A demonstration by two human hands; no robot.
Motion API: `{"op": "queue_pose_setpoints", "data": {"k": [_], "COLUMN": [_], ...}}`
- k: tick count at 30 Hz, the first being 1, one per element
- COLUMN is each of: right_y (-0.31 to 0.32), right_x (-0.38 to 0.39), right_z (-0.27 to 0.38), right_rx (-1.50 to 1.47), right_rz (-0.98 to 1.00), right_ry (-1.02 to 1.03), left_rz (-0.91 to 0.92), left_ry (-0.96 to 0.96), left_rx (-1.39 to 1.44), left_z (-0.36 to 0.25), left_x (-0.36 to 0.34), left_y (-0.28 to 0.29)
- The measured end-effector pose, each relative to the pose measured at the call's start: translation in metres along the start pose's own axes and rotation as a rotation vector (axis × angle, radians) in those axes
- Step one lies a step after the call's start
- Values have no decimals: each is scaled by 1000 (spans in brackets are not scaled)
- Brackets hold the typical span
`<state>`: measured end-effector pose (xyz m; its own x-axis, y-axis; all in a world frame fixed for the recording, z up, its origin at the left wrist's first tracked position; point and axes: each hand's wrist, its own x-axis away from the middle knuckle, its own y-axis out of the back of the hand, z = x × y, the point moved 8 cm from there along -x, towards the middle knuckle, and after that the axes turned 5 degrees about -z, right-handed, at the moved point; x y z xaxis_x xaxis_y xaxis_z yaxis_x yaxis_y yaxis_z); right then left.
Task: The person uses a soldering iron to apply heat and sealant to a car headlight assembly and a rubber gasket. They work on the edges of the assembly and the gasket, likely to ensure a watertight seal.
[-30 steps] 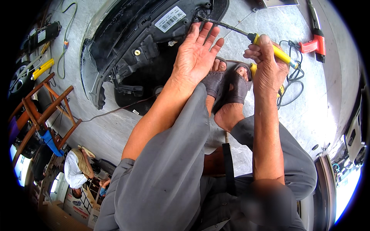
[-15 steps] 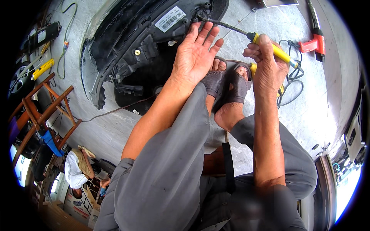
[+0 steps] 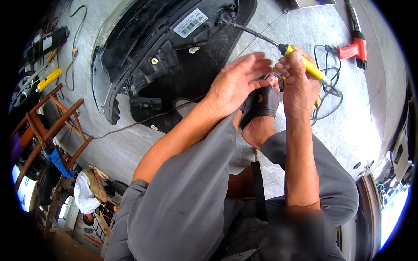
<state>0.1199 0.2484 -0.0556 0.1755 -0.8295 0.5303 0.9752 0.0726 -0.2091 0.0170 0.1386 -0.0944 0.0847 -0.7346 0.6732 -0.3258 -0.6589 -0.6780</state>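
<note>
My right hand (image 3: pixel 300 85) grips the yellow handle of a soldering iron (image 3: pixel 311 65), whose long thin shaft points up and left. Its bent tip is at the right end of a black car headlight housing (image 3: pixel 167 58), by some small fittings; whether it touches cannot be made out. The housing has a clear lens along its outer side and a white label (image 3: pixel 190 23) on its back. It lies on a black mat (image 3: pixel 209 69). My left hand (image 3: pixel 237 82) is held in the air between the housing and my right hand, fingers stretched out and slightly blurred, with nothing in it.
A red heat gun (image 3: pixel 358 48) lies at the upper right, near a looped dark cable (image 3: pixel 333 89). At left are a wooden stool frame (image 3: pixel 65 119) and a yellow tool (image 3: pixel 49 80). Another person (image 3: pixel 87 191) is at the lower left. My sandalled foot (image 3: pixel 263 102) is below the hands.
My left hand has drawn back from the housing, down and to the right, closer to my right hand. The soldering iron has shifted slightly left and down, still in my right hand.
</note>
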Motion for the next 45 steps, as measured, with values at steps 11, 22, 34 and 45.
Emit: {"op": "queue_pose_setpoints", "data": {"k": [11,22,34,45], "right_y": [4,6,4,8], "right_x": [5,4,2,-1], "right_z": [-16,-24,-31,-43], "right_rx": [-58,-48,-92,-211], "right_rz": [22,66,126,140], "right_ry": [-47,-89,-112,-153], "left_rz": [83,52,-16,-73], "left_ry": [-43,-42,-54,-74], "left_rx": [-243,-310,-334,-331], "left_z": [-3,-2,0,1], "left_x": [7,0,-6,-10], "left_y": [-34,-29,-23,-17]}}
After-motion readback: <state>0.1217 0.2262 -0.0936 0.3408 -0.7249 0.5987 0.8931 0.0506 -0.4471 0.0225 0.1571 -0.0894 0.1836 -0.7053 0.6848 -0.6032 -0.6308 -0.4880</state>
